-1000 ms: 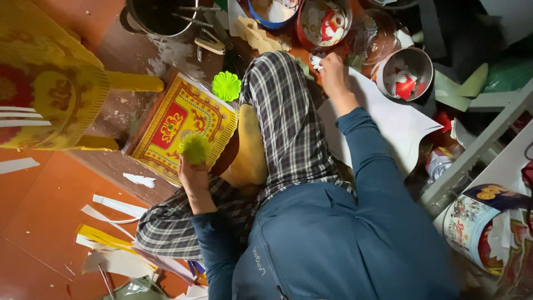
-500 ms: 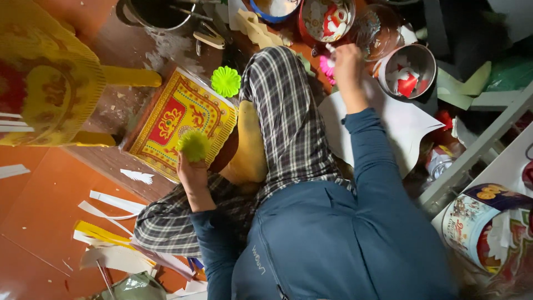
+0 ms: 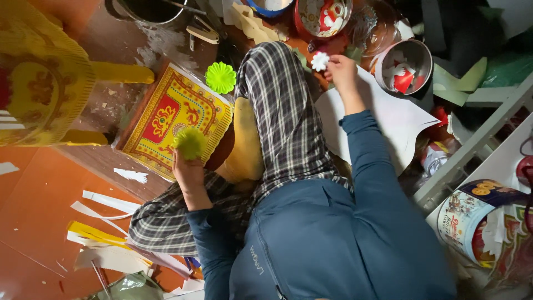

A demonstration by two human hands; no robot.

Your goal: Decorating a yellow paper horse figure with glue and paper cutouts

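Note:
I sit on the floor in plaid trousers and a blue jacket. My left hand (image 3: 187, 172) holds a yellow-green paper flower (image 3: 190, 142) over a yellow and red patterned paper panel (image 3: 166, 114). My right hand (image 3: 340, 71) is stretched forward and pinches a small white paper flower (image 3: 320, 60) above my knee. Another bright green paper flower (image 3: 221, 77) lies on the floor by the panel's far corner. A white sheet (image 3: 397, 119) lies under my right forearm.
A metal bowl (image 3: 424, 58) with white and red paper pieces stands at the right, a red tin (image 3: 300, 22) of cut-outs beyond the knee. A yellow paper structure (image 3: 41, 83) fills the left. White and yellow strips (image 3: 102, 208) litter the orange floor. A printed tin (image 3: 472, 216) stands on a shelf.
My right hand drew back from the red tin toward my knee and now holds a white flower. My left hand stays put with the yellow-green flower.

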